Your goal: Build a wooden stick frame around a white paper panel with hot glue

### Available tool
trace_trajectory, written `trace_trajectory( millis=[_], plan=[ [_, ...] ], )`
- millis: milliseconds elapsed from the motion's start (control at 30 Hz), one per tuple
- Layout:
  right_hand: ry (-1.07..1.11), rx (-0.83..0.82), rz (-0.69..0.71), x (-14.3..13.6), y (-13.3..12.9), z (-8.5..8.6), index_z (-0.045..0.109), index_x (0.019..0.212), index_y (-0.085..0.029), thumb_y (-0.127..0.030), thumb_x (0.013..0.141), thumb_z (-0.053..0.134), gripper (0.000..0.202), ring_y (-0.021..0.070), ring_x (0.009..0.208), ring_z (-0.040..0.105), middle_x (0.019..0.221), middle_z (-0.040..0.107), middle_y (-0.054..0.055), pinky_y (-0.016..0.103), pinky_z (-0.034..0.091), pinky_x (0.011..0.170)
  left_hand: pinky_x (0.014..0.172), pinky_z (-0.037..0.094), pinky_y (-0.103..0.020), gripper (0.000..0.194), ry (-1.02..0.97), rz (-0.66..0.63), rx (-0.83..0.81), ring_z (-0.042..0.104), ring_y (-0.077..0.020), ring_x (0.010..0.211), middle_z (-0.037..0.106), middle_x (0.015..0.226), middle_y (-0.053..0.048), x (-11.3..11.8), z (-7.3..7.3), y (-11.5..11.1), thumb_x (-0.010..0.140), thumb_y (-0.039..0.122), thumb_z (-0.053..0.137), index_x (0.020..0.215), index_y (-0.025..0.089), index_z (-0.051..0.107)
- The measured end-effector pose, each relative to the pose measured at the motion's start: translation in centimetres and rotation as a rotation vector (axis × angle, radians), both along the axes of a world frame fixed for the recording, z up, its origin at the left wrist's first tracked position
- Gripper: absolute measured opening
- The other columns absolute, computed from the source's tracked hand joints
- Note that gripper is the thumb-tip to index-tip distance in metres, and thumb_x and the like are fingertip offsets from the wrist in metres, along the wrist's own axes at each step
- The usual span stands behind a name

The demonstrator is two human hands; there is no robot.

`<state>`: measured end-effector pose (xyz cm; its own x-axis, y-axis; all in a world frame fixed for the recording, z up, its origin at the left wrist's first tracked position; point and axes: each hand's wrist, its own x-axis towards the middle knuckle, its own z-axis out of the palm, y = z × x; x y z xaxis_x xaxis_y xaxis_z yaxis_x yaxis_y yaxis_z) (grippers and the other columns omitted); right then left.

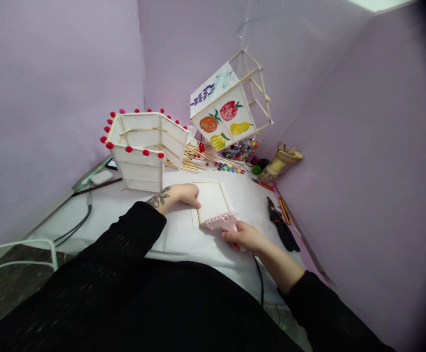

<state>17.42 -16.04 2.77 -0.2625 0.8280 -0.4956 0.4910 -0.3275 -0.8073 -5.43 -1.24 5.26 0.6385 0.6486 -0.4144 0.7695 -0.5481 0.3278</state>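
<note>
Table [176, 239] w/ white cover. Fruit-painted box [218, 110] tilted above its back; red-dotted box [139, 168] at L. Paper w/ stick frame [213, 198] front-centre. R hand [244, 236] closed round pink glue gun [221, 221], tip at frame's near L corner. L hand [190, 195] mostly curled, fingers on frame's L side.
</note>
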Motion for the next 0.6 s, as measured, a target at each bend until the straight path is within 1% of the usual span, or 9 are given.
trace_trajectory(
  millis=[200,333,433,600],
  plan=[
    [0.016,-0.005,-0.005,-0.05,-0.02,0.01,0.057,0.071,-0.017,-0.039,0.076,0.065,0.024,0.0075,0.036,0.038,0.045,0.051,-0.003,0.021,0.025,0.038,0.063,0.043,-0.027,0.044,0.014,0.028,-0.011,0.059,-0.0181,0.068,0.071,0.085,-0.009,0.02,0.15,-0.14,0.068,0.049,0.064,0.092,0.014,0.072],
    [0.003,-0.008,-0.015,-0.11,-0.05,0.14,0.057,0.072,-0.017,-0.037,0.075,0.064,0.021,0.0081,0.037,0.040,0.046,0.051,-0.003,0.021,0.027,0.038,0.062,0.042,-0.027,0.042,0.020,0.025,-0.005,0.059,-0.0177,0.068,0.071,0.085,-0.009,0.06,0.37,-0.26,0.068,0.048,0.064,0.091,0.014,0.072],
    [-0.001,-0.014,-0.010,-0.14,-0.07,0.26,0.057,0.072,-0.017,-0.037,0.075,0.063,0.021,0.0084,0.037,0.039,0.045,0.051,-0.002,0.022,0.025,0.038,0.060,0.042,-0.027,0.042,0.014,0.020,-0.010,0.058,-0.0175,0.067,0.071,0.084,-0.009,0.06,0.49,-0.35,0.069,0.048,0.064,0.090,0.013,0.072],
    [0.017,-0.012,-0.021,-0.07,-0.07,0.14,0.056,0.071,-0.017,-0.038,0.075,0.064,0.022,0.0082,0.037,0.038,0.046,0.051,-0.002,0.022,0.025,0.039,0.061,0.042,-0.026,0.042,0.012,0.033,-0.012,0.058,-0.0171,0.066,0.071,0.084,-0.008,0.02,0.32,-0.30,0.068,0.048,0.064,0.091,0.014,0.072]
  ],
)
